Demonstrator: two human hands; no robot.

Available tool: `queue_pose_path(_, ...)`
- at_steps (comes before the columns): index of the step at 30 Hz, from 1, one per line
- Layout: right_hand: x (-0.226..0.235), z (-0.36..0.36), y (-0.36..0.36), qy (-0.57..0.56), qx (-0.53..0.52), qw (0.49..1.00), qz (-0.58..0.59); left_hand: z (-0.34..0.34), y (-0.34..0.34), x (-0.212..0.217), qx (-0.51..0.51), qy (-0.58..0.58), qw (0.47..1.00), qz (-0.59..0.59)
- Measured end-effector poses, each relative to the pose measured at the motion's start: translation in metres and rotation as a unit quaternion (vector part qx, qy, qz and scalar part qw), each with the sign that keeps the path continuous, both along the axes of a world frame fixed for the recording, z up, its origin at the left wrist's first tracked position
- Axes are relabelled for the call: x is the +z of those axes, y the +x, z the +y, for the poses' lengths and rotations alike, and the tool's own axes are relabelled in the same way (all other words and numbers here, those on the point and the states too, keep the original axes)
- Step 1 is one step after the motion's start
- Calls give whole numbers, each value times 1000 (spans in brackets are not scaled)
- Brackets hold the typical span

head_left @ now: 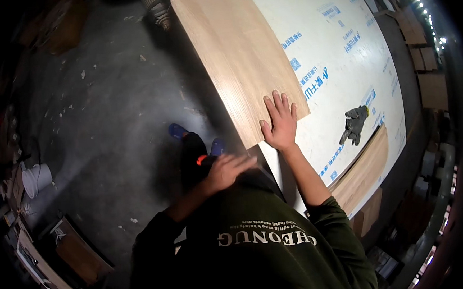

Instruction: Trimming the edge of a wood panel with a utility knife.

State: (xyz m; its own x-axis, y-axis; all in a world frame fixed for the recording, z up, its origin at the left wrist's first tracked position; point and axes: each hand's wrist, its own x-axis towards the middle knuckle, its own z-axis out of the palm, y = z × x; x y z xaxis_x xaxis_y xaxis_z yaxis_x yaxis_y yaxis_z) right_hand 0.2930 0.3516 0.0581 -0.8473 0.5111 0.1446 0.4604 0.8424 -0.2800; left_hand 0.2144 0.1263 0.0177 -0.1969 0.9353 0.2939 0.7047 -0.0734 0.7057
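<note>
A long wood-grain board (236, 54) with a curved far edge lies along the left side of the white-topped table. My right hand (280, 121) rests flat on its near end, fingers spread and pointing away from me. My left hand (227, 171) hovers just off the board's near corner, somewhat blurred, with its fingers stretched out to the right and nothing visible in them. A small bright orange-red thing (201, 159) shows beside the left hand; I cannot make out what it is.
The table's white sheet (354, 68) has blue printing. A dark grey work glove (354, 126) lies on it, near another wood-grain board (363, 171) at the right edge. A white bucket (36, 180) stands on the grey floor at left, above a leaning brown panel (79, 254).
</note>
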Motion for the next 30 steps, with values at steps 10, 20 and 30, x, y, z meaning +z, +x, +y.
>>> queue_pose_path(10, 1, 2, -2, -7, -5, 1000, 4, 45, -43, 13, 121, 32, 992, -1)
queue_pose_path(20, 42, -62, -94, -41, 44, 979, -196, -91, -47, -58, 281, -146, 936, -155)
queue_pose_path(30, 45, -55, 15, -58, 111, 974, -187, -109, -49, 31, 399, -84, 605, -684)
